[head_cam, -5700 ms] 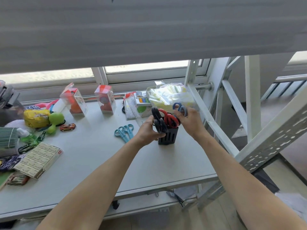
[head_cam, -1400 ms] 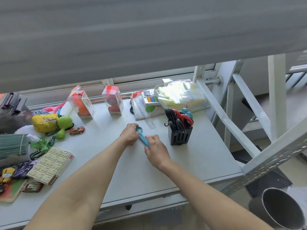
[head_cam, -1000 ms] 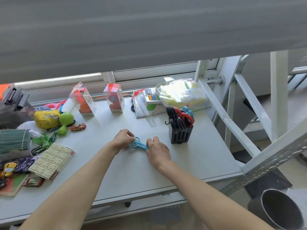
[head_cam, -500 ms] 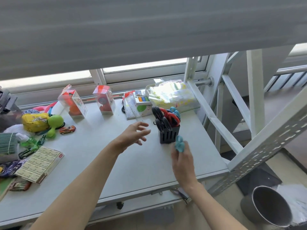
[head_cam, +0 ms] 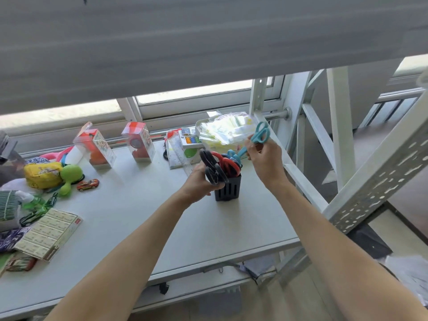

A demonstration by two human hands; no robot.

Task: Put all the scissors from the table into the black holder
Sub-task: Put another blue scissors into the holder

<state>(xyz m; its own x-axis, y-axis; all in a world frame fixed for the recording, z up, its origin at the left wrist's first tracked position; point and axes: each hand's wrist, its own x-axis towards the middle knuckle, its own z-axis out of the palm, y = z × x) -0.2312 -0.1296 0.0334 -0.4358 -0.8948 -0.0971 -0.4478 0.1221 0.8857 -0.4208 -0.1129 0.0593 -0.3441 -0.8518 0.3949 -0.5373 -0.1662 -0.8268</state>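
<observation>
The black holder (head_cam: 229, 189) stands on the grey table (head_cam: 143, 218) toward its right side. Black-handled scissors (head_cam: 209, 169), red-handled scissors (head_cam: 225, 162) and blue-handled scissors (head_cam: 232, 155) stick out of it. My left hand (head_cam: 199, 181) grips the holder's left side, with the black handles just above its fingers. My right hand (head_cam: 266, 159) holds teal scissors (head_cam: 257, 137) above the holder's right rim, handles up and blades slanting down toward the opening.
Two clear toy boxes (head_cam: 97, 147) and a stationery tray (head_cam: 222, 132) sit along the back edge. A green toy (head_cam: 69, 176), toy car (head_cam: 88, 184) and flat carton (head_cam: 48, 232) lie at left. A white metal frame (head_cam: 301, 177) rises right of the table.
Both hands took the teal scissors off the table. My right hand lifted them over the holder, and my left hand went from open to gripping the holder's side.
</observation>
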